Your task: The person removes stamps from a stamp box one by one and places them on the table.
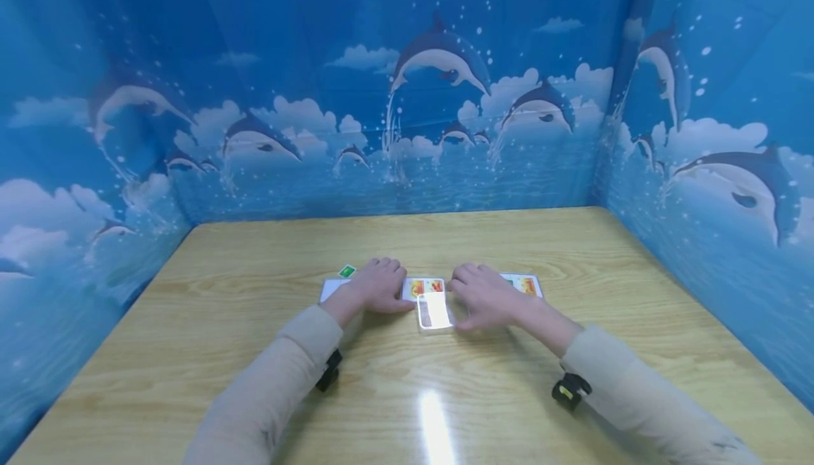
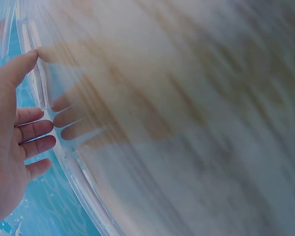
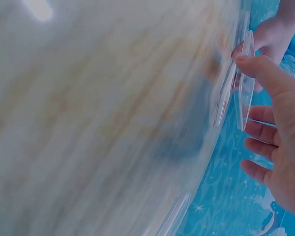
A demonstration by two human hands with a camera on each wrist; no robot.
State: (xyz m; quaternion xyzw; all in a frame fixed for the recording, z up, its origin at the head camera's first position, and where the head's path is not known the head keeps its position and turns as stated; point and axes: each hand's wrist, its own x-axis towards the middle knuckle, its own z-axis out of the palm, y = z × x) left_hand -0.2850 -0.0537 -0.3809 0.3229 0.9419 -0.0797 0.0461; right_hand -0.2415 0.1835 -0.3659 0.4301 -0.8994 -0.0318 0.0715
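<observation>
My right hand (image 1: 488,297) pinches a thin clear plastic case (image 3: 245,83) between thumb and fingers, tilted up from the table. In the head view this case (image 1: 435,312) shines with glare and overlaps the near edge of a flat tray with orange pictures (image 1: 426,285). On that tray's left side my left hand (image 1: 380,287) rests low with its fingers loosely extended. Its thumb touches a clear plastic edge (image 2: 35,81) in the left wrist view. Part of a white flat tray (image 1: 332,287) shows beyond the left hand, and another picture tray (image 1: 526,285) beyond the right.
A small green picture card (image 1: 347,271) lies behind the left hand. All of this is on a wood-grain table (image 1: 381,394) with a bright glare streak near its front. A blue dolphin-print curtain (image 1: 305,83) encloses the back and both sides.
</observation>
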